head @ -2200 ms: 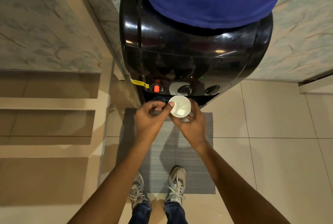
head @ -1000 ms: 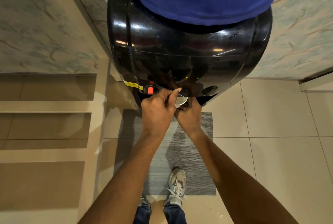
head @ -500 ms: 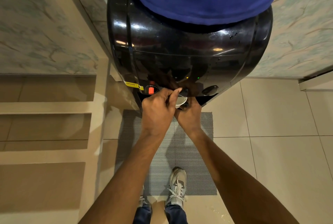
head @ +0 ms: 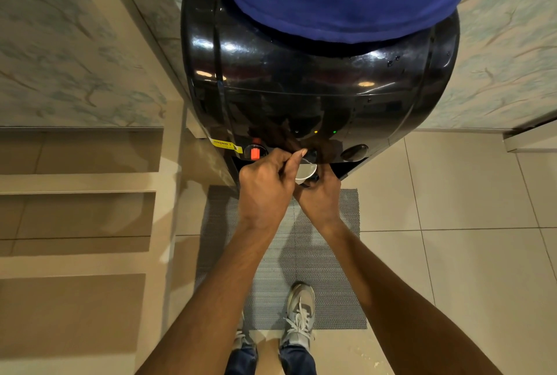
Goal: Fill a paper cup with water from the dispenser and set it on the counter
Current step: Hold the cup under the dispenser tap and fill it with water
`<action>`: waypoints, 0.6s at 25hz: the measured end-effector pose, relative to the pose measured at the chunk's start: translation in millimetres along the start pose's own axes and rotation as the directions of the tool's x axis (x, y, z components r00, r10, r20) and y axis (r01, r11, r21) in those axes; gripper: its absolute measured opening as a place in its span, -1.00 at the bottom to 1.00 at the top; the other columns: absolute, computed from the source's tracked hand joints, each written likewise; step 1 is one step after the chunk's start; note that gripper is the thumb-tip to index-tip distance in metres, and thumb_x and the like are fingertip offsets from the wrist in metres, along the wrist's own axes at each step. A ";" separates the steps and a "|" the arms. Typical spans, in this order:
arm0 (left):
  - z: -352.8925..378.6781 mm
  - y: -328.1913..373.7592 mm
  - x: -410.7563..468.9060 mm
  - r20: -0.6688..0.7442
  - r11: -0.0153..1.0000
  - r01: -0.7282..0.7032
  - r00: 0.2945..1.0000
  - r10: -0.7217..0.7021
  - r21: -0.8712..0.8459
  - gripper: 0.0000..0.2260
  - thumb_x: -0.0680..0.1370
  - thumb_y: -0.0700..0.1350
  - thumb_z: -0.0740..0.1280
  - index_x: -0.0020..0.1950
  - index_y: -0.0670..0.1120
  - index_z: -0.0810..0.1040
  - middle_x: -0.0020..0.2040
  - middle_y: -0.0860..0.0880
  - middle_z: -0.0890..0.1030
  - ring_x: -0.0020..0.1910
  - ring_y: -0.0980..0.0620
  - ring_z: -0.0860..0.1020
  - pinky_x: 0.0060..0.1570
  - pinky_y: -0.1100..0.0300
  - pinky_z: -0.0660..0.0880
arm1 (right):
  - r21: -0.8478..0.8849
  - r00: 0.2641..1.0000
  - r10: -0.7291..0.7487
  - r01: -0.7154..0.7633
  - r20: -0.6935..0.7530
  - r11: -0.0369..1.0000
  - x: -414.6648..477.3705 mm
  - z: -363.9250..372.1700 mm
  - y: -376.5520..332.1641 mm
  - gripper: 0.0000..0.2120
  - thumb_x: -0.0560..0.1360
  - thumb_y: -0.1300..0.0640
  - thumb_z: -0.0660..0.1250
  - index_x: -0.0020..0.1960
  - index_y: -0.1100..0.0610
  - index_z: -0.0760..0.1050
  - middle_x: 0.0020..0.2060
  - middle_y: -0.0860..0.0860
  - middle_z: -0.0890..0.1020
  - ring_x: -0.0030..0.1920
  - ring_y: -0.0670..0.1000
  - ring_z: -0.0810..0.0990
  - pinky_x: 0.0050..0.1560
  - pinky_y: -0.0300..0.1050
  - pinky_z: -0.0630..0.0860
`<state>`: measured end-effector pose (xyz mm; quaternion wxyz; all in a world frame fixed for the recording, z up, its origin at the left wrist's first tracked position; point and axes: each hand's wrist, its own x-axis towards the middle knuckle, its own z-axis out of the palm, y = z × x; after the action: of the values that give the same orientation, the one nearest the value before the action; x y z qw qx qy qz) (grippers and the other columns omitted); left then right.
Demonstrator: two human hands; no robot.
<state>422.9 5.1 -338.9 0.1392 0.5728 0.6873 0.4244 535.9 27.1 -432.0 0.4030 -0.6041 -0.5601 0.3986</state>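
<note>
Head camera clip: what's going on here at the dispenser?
A person stands on a grey mat at a black water dispenser. Both hands are at the middle tap: the right hand holds a white paper cup under it, and the left hand reaches to the tap. How full the cup is cannot be seen.

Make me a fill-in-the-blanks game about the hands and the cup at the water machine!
1. The paper cup is held under the black water dispenser's ____ tap.
2. The left hand and the right hand are both at the ____.
3. The button left of the cup is coloured ____.
4. The shoes stand on a grey ____.

Missing words: middle; cup; red; mat
</note>
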 end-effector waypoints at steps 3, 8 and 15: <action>0.0 -0.9 -0.2 0.001 1.000 -0.009 1.000 0.009 0.001 -0.83 0.54 -0.14 0.52 -0.18 -0.22 0.68 -0.43 -0.02 0.65 -0.50 0.10 0.59 -0.45 0.49 0.34 | -0.012 1.000 -0.002 0.002 -0.006 1.000 0.0 0.5 -0.6 -0.38 0.29 -0.20 0.54 0.26 0.02 0.52 -0.13 -0.35 0.65 -0.12 -0.26 0.66 -0.13 -0.26 0.60; 0.6 -2.6 -0.9 0.003 1.000 -0.004 1.000 0.004 -0.005 -0.82 0.55 -0.15 0.51 -0.18 -0.23 0.68 -0.44 -0.02 0.63 -0.50 0.18 0.51 -0.44 0.55 0.32 | -0.002 1.000 0.010 -0.010 -0.002 1.000 0.1 1.0 -2.0 -0.38 0.27 -0.20 0.53 0.24 0.06 0.54 -0.13 -0.29 0.66 -0.10 -0.22 0.68 -0.08 -0.17 0.65; 2.2 -4.4 -1.8 -0.014 1.000 -0.008 1.000 0.008 -0.011 -0.82 0.54 -0.17 0.53 -0.21 -0.23 0.66 -0.46 -0.02 0.60 -0.50 0.24 0.42 -0.43 0.57 0.32 | 0.016 1.000 0.019 -0.019 -0.003 1.000 -0.5 0.6 -2.3 -0.38 0.27 -0.20 0.54 0.22 0.07 0.54 -0.10 -0.26 0.67 -0.06 -0.16 0.70 -0.06 -0.14 0.65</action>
<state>422.0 4.5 -344.0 0.1358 0.5719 0.6837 0.4325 534.5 26.8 -430.1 0.4049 -0.6068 -0.5507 0.4057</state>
